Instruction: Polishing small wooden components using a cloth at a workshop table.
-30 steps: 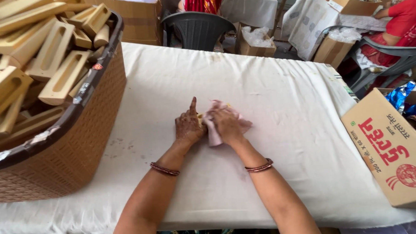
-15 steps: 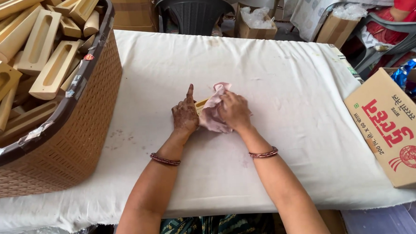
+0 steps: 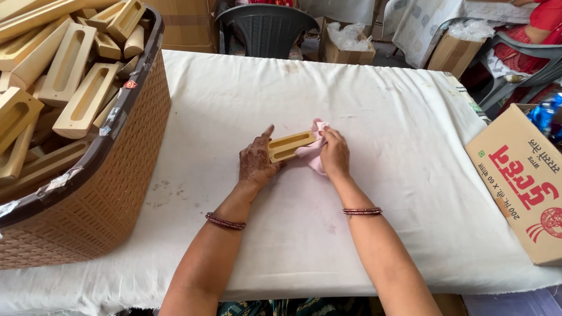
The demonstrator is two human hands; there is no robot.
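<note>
On the cloth-covered table (image 3: 378, 98) we have the basket (image 3: 107, 183) of wooden pieces (image 3: 60, 66) at our left, a cardboard box (image 3: 531, 186) at our right edge, the slotted block (image 3: 290, 145) between our hands mid-table, and a chair (image 3: 267, 31) behind the far edge.

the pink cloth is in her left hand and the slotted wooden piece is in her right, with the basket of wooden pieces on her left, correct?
Not quite: the hands are swapped. In the head view the right hand holds the pink cloth, and the left hand holds the slotted wooden piece. The basket is on her left.
</note>
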